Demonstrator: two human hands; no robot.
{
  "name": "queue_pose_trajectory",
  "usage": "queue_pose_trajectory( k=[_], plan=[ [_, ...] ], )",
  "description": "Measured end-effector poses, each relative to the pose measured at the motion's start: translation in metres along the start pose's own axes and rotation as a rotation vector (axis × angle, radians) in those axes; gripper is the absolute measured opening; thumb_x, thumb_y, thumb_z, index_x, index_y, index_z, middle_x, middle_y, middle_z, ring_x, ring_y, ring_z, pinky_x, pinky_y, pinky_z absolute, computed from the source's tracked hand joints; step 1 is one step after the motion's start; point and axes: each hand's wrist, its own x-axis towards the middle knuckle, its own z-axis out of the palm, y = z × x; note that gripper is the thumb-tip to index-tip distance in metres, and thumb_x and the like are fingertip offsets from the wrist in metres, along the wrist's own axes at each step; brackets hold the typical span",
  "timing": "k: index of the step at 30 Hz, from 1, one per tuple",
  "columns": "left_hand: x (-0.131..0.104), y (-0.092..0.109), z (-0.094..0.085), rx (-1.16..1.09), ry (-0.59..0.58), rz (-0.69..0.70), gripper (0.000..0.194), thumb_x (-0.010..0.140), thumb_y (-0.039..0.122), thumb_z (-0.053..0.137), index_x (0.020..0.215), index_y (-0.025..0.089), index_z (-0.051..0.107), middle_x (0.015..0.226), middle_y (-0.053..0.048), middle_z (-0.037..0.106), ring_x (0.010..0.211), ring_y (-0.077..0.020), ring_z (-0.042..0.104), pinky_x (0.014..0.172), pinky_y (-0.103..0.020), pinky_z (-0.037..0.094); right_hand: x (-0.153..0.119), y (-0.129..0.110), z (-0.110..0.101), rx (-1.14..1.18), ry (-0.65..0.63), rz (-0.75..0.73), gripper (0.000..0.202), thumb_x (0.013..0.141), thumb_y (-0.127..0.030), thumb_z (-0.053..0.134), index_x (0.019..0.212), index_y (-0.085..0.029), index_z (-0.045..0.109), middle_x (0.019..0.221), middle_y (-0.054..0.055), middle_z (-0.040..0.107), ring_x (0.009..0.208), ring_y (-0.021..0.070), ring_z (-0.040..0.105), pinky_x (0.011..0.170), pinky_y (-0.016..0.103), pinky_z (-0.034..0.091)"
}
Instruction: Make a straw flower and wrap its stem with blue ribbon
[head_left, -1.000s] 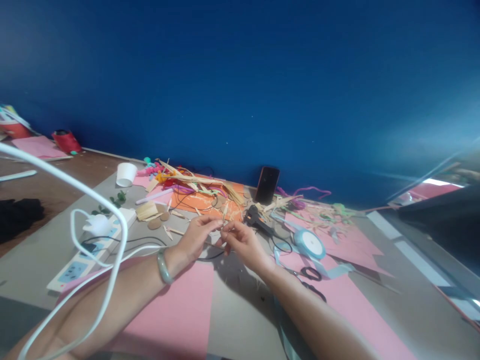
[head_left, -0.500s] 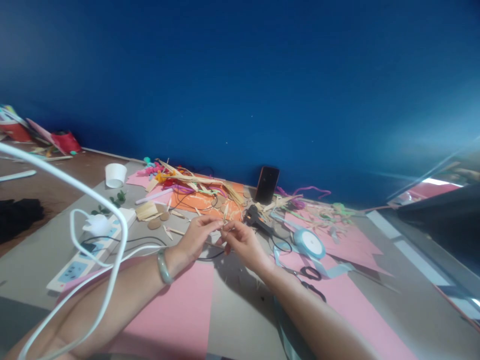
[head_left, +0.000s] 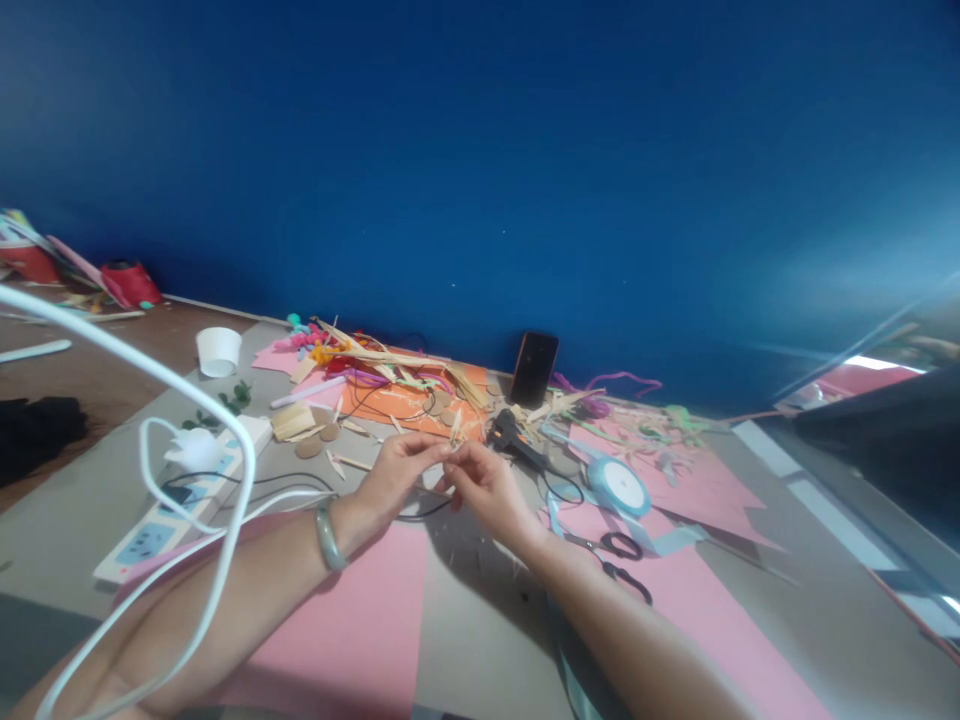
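Note:
My left hand (head_left: 401, 480), below a green bangle (head_left: 328, 537) on the wrist, is closed in a pinch. Its fingertips meet those of my right hand (head_left: 484, 490), which is pinched too. Between and just above the fingertips shows a thin pale sliver (head_left: 456, 428), like split wood or straw; its lower end is hidden by the fingers. Both hands are held over the grey tabletop, in front of an orange sheet (head_left: 375, 402) with pale strips (head_left: 397, 357) heaped on it. Right of the right hand lies a black plug adapter (head_left: 514, 440).
A white power strip (head_left: 142, 545) and looping white cable (head_left: 244, 480) cross the left side. A paper cup (head_left: 218, 353) stands behind them. On the right are a blue ribbon roll (head_left: 619, 486), scissors (head_left: 621, 546) and pink sheets (head_left: 712, 600). A phone (head_left: 534, 370) leans against the blue wall.
My two hands have drawn slightly closer together at the fingertips, and the pale sliver has shifted a little to the right. The paper cup stands slightly farther left.

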Motion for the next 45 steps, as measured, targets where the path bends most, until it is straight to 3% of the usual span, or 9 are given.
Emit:
queue_pose_trajectory(
  k=[5, 13, 18, 22, 26, 31, 45],
  plan=[
    [-0.001, 0.001, 0.002, -0.033, -0.015, -0.015, 0.017, 0.074, 0.030, 0.070, 0.073, 0.013, 0.070, 0.067, -0.002, 0.064, 0.057, -0.0118, 0.055, 0.059, -0.025, 0.043, -0.002, -0.003, 0.002, -0.009, 0.020, 0.011, 0.011, 0.080, -0.025, 0.055, 0.072, -0.019, 0.049, 0.061, -0.001, 0.064, 0.046, 0.0092, 0.054, 0.046, 0.021, 0.044],
    [-0.002, -0.001, 0.002, 0.028, 0.065, -0.020, 0.018, 0.073, 0.031, 0.069, 0.072, 0.013, 0.068, 0.066, -0.002, 0.063, 0.059, -0.0119, 0.055, 0.059, -0.024, 0.043, -0.002, 0.005, 0.006, 0.082, 0.009, 0.046, 0.014, 0.080, -0.028, 0.057, 0.075, -0.019, 0.048, 0.064, 0.000, 0.066, 0.043, 0.0096, 0.055, 0.043, 0.022, 0.045],
    [0.002, 0.000, 0.001, 0.073, 0.125, 0.020, 0.015, 0.071, 0.029, 0.071, 0.070, 0.014, 0.068, 0.067, -0.001, 0.064, 0.064, -0.0120, 0.055, 0.063, -0.024, 0.043, 0.002, 0.004, -0.001, -0.039, 0.014, 0.019, 0.012, 0.074, -0.027, 0.062, 0.073, -0.017, 0.056, 0.069, 0.001, 0.065, 0.050, 0.0108, 0.057, 0.049, 0.024, 0.047],
    [0.004, -0.001, -0.002, 0.100, 0.107, 0.068, 0.014, 0.071, 0.027, 0.070, 0.071, 0.014, 0.068, 0.069, -0.001, 0.065, 0.067, -0.0130, 0.057, 0.068, -0.024, 0.044, 0.006, 0.003, -0.007, -0.123, 0.079, -0.031, 0.010, 0.072, -0.022, 0.060, 0.080, -0.016, 0.062, 0.079, 0.004, 0.067, 0.059, 0.0132, 0.060, 0.056, 0.026, 0.048],
    [0.003, -0.002, -0.003, 0.161, 0.052, 0.088, 0.014, 0.073, 0.028, 0.069, 0.072, 0.014, 0.068, 0.068, -0.002, 0.066, 0.067, -0.0141, 0.058, 0.068, -0.025, 0.044, 0.006, 0.002, -0.010, -0.086, 0.148, -0.040, 0.015, 0.073, -0.027, 0.063, 0.084, -0.016, 0.062, 0.074, 0.002, 0.065, 0.058, 0.0127, 0.056, 0.054, 0.024, 0.043],
    [0.000, -0.002, -0.001, 0.185, -0.015, 0.046, 0.021, 0.074, 0.035, 0.069, 0.078, 0.014, 0.067, 0.066, -0.003, 0.066, 0.063, -0.0158, 0.062, 0.062, -0.025, 0.045, 0.004, -0.002, -0.010, 0.032, 0.162, -0.030, 0.013, 0.073, -0.029, 0.064, 0.076, -0.017, 0.059, 0.064, -0.002, 0.059, 0.057, 0.0112, 0.052, 0.057, 0.024, 0.042],
    [0.002, -0.009, -0.003, 0.243, -0.034, 0.026, 0.024, 0.075, 0.038, 0.067, 0.072, 0.014, 0.066, 0.060, -0.002, 0.063, 0.057, -0.0129, 0.055, 0.056, -0.023, 0.041, 0.008, -0.001, -0.012, -0.043, 0.189, -0.034, 0.018, 0.073, -0.031, 0.064, 0.064, -0.017, 0.056, 0.056, -0.003, 0.051, 0.053, 0.0107, 0.046, 0.055, 0.024, 0.039]
  ],
)
